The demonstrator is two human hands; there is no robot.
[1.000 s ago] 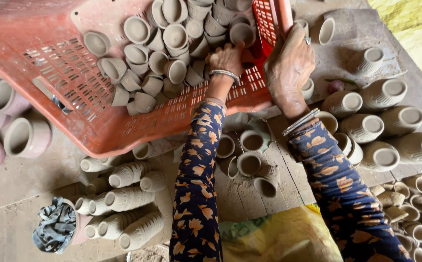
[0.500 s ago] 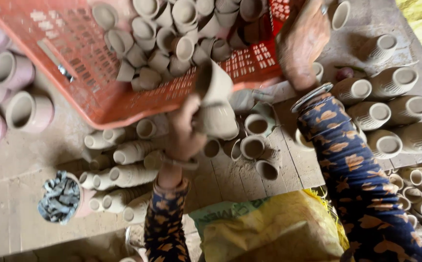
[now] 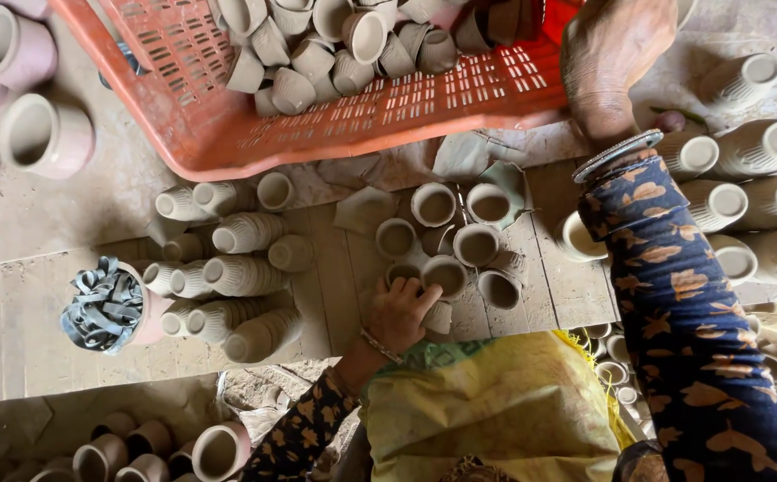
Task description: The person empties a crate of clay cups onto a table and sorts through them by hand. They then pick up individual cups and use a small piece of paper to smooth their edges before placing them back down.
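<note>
On the wooden boards, left hand [image 3: 402, 312] grips small clay cups [image 3: 438, 314]; right hand [image 3: 612, 67] clasps the orange crate [image 3: 335, 120].

Below me lies a dusty floor of pale wooden planks [image 3: 13, 321] and grey stone slabs [image 3: 121, 196], lit by soft, even daylight.

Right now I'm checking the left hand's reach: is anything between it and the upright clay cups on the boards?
Nothing visible. The left hand already rests against a clay cup at the near edge of the cluster. The orange crate sits further back, clear of it.
</note>
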